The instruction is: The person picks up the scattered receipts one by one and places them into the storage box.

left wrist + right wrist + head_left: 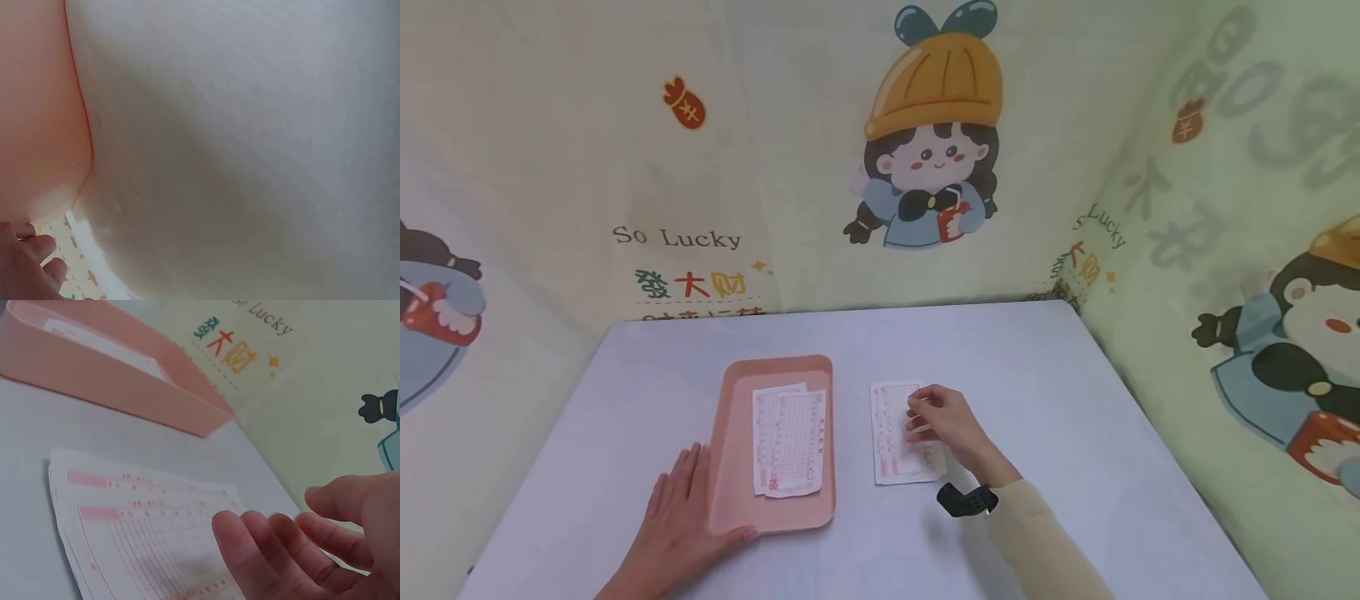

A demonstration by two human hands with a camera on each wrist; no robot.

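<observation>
A pink rectangular tray point(730, 467) lies left of the middle of the table. Inside it, two printed paper slips point(797, 442) overlap. My left hand point(673, 512) rests along the tray's left side and near corner with straight fingers, its thumb at the near edge. Right of the tray is a small stack of printed paper slips point(891, 433), its layered edges showing in the right wrist view. Over the stack's right part hovers my right hand point(943, 421), fingers loosely bent and thumb apart from them, with nothing between them in the right wrist view point(312, 544).
The white table point(1037, 375) has its far edge against a cloth backdrop point(805, 167) printed with cartoon figures and lettering. A similar cloth hangs at the right. A black band point(967, 500) circles the right wrist below a cream sleeve point(1045, 542).
</observation>
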